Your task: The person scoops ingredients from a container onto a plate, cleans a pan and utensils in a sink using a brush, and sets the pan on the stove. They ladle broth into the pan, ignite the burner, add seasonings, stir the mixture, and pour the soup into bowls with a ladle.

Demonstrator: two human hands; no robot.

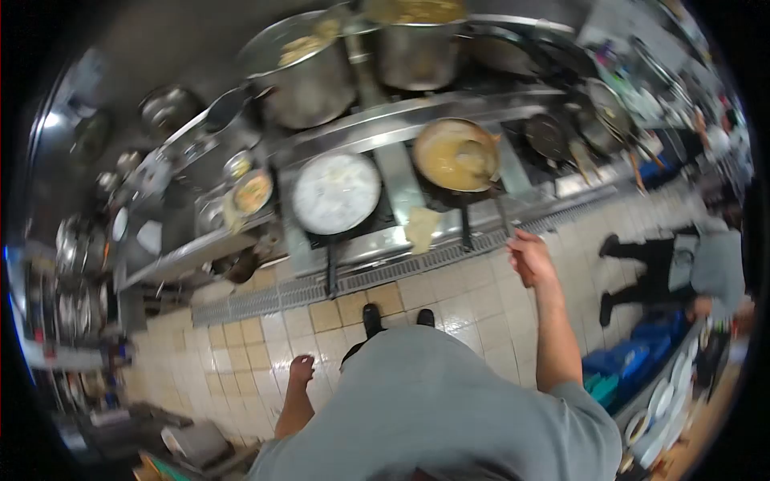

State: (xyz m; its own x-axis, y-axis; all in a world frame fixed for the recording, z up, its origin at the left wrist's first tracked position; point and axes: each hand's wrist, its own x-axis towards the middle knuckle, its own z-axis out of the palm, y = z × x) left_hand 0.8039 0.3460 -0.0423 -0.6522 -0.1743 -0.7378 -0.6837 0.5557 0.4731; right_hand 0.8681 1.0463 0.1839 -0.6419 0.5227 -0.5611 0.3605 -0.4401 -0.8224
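Observation:
My right hand (531,258) is closed around the long handle of a ladle (503,215). The ladle's round bowl rests in a yellowish sauce inside a frying pan (429,132) on the stove. My left hand (301,369) hangs low beside my body, loosely curled with a small gap at the thumb, and I see nothing in it. Left of the sauce pan, a second frying pan (330,227) is filled with a white, creamy liquid. A folded pale cloth (420,228) lies on the stove's front edge between the two pan handles.
Large pots (309,88) stand along the back of the stove. To the right are a small dark pan (548,135) and stacked pans. A bowl of orange-yellow food (253,192) sits on the left counter. Another person (706,260) stands at right on the tiled floor (337,317).

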